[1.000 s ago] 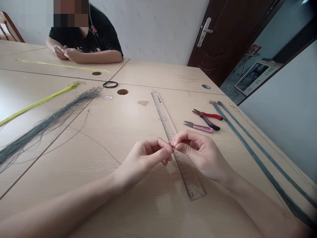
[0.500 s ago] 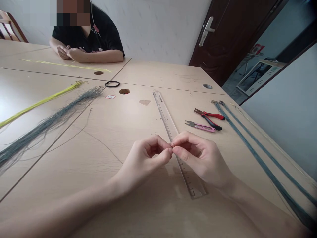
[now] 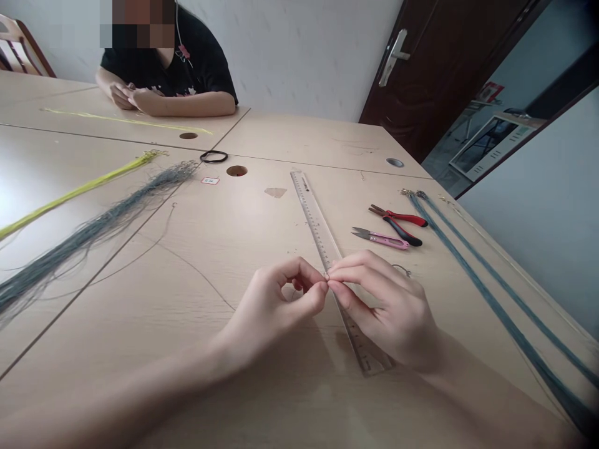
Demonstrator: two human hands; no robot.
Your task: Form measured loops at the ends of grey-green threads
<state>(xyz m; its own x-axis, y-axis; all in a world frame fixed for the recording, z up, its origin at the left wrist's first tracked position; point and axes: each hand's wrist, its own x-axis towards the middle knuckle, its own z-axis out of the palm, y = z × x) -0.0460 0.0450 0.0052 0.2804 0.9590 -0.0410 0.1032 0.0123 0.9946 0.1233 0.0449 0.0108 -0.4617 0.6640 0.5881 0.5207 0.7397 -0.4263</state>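
My left hand is closed in a pinch on a thin grey thread, which trails from behind that hand toward the left. Opposite it, my right hand pinches the same spot, fingertips meeting mine over the clear ruler. A tiny loop shows between the fingertips; its details are too small to make out. Behind the right hand's knuckles a curled thread end sticks out. The ruler lies flat beneath both hands, partly hidden by the right one.
Red-and-black pliers and pink thread snips lie at right, beside blue-green cord bundles. On the left are a grey-blue thread bundle and a yellow bundle. Across the table sits another person.
My right hand's fingers have extended and shifted, with the hand tilting over more. The curled thread end now shows behind it. My left hand keeps its pinch.
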